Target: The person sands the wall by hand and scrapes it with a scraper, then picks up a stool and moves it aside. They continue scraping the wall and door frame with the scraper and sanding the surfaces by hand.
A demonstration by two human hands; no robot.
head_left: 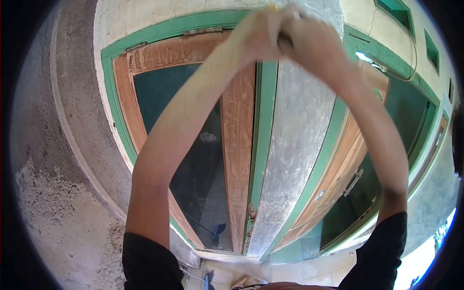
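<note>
Both my arms are raised, and my hands meet high in front of the grey pillar (299, 140), near the top edge of the head view. My left hand (261, 36) is blurred, its fingers drawn together against the other hand. My right hand (314, 46) is curled closed beside it. A small yellow bit (273, 8) shows above the left fingers, and something pale lies between the hands; both are too smeared to name. Behind my left arm is a wooden-framed glass window (237, 145) in a green frame.
A wooden door (324, 183) with a metal bolt (354, 182) stands ajar on the right in its green frame. A thin cable (415, 60) hangs at the upper right. Rough concrete wall (63, 203) runs along the left. Pale floor tiles (314, 270) lie below.
</note>
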